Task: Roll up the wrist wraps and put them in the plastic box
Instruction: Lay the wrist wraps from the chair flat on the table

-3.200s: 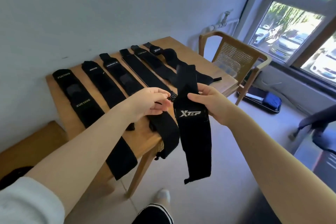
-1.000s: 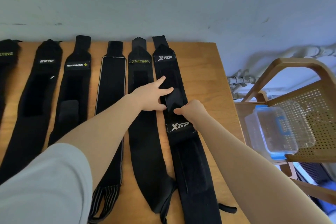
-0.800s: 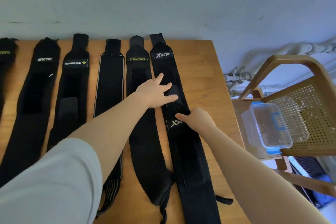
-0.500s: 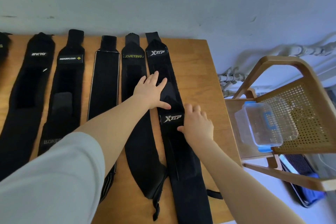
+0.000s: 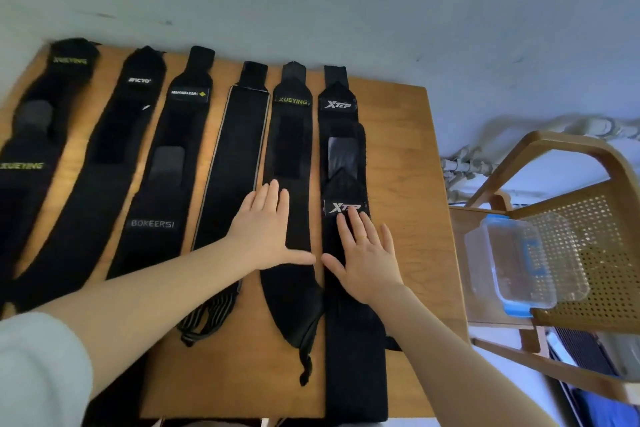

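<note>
Hands flat, fingers spread: right hand (image 5: pixel 367 260) presses XTEP wrap (image 5: pixel 349 253) along worktop (image 5: pixel 408 156) right edge, left hand (image 5: pixel 266 236) on XUEYING wrap (image 5: pixel 291 163). Smooth flat, then roll tightly from one end. Plastic box (image 5: pixel 523 263) waits on chair (image 5: pixel 588 253).

The leftmost wrist wrap (image 5: pixel 33 163) runs off the left edge, its lettering smeared by blur. The left hand (image 5: pixel 266 236) covers part of the XUEYING wrap (image 5: pixel 292 149), and the right hand (image 5: pixel 367 256) hides a stretch of the XTEP wrap (image 5: pixel 346 156) below its second label. That wrap's near end passes the worktop (image 5: pixel 398 149) edge and is cut by the bottom border. The plastic box (image 5: pixel 519 263) is see-through; whether it holds anything cannot be told.
</note>
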A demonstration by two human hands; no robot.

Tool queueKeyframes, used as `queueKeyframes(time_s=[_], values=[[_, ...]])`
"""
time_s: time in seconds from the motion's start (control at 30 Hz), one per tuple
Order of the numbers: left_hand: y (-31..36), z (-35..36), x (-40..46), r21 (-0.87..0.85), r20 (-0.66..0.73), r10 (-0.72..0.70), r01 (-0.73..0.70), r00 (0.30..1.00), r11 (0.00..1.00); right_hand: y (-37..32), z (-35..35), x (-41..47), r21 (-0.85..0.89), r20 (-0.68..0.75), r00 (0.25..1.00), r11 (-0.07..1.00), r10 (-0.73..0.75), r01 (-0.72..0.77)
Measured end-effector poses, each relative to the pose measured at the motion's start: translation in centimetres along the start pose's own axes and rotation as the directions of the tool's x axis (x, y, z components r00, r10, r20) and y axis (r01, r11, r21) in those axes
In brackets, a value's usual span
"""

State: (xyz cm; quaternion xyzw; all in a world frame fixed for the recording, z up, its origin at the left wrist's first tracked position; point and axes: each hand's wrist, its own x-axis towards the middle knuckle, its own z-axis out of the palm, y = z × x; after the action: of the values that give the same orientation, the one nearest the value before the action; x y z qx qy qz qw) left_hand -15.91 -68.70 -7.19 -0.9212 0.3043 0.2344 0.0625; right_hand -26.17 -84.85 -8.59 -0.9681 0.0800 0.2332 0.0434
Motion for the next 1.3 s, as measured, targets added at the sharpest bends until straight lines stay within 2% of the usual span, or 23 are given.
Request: queueKeyframes(time_s=[0.07, 0.17, 0.23, 0.33, 0.4, 0.47, 0.57, 0.7, 0.8, 0.87, 0.93, 1.0, 1.13, 1.3], values=[[-0.9, 1.2, -1.3, 0.072, 0.078, 0.042, -0.048, 0.996, 0.996, -0.6, -0.5, 0.3, -0.013, -0.045, 0.999, 1.000, 0.010, -0.011], [-1.6, 2.0, -1.8, 0.107, 0.063, 0.110, -0.116, 0.992, 0.987, -1.8, -1.2, 0.9, -0.033, -0.119, 0.992, 0.999, 0.031, -0.035], [-2.0, 1.4, -1.8, 0.102, 0.072, 0.137, -0.144, 0.988, 0.984, -2.3, -2.0, 1.2, -0.053, -0.117, 0.992, 0.997, 0.042, -0.049], [-2.8, 0.1, -2.7, -0.117, 0.046, 0.136, -0.130, 0.990, 0.985, -3.2, -4.0, 1.5, -0.056, -0.090, 0.991, 0.993, 0.103, -0.108], [-4.0, -0.9, -4.3, -0.301, -0.059, 0.109, -0.122, 0.992, 0.946, -4.3, -5.4, 1.4, -0.051, -0.154, 0.978, 0.988, 0.138, -0.148], [-6.4, -1.7, -6.6, -0.461, -0.112, 0.066, -0.111, 0.991, 0.880, -6.6, -6.5, 1.4, 0.012, -0.249, 0.963, 0.994, 0.104, -0.105], [-12.3, -1.3, -10.9, -0.554, -0.151, -0.017, -0.070, 0.988, 0.830, -13.3, -7.1, 2.0, 0.128, -0.295, 0.955, 0.989, -0.040, 0.081], [-22.7, 1.1, -17.2, -0.610, -0.221, -0.202, 0.026, 0.954, 0.792, -26.6, -6.6, 2.8, 0.203, -0.307, 0.926, 0.936, -0.219, 0.288], [-30.9, 3.5, -22.2, -0.634, -0.263, -0.339, 0.104, 0.903, 0.767, -37.5, -5.5, 2.7, 0.197, -0.320, 0.871, 0.873, -0.372, 0.446], [-36.1, 5.0, -25.2, -0.693, -0.227, -0.436, 0.171, 0.871, 0.701, -43.9, -4.9, 2.2, 0.175, -0.281, 0.847, 0.844, -0.451, 0.507], [-40.6, 5.9, -27.1, -0.723, -0.196, -0.478, 0.203, 0.856, 0.660, -49.0, -4.6, 1.9, 0.186, -0.236, 0.840, 0.826, -0.488, 0.532], [-44.4, 6.5, -28.3, -0.700, -0.191, -0.476, 0.220, 0.859, 0.679, -53.0, -4.4, 2.2, 0.202, -0.208, 0.831, 0.809, -0.516, 0.552], [-51.0, 7.7, -28.5, -0.685, -0.169, -0.475, 0.244, 0.863, 0.687, -58.0, -5.1, 5.3, 0.086, -0.178, 0.845, 0.847, -0.505, 0.524], [-59.8, 9.7, -25.9, -0.654, -0.124, -0.486, 0.297, 0.865, 0.696, -63.7, -4.8, 14.2, 0.217, -0.107, 0.879, 0.852, -0.464, 0.476]])
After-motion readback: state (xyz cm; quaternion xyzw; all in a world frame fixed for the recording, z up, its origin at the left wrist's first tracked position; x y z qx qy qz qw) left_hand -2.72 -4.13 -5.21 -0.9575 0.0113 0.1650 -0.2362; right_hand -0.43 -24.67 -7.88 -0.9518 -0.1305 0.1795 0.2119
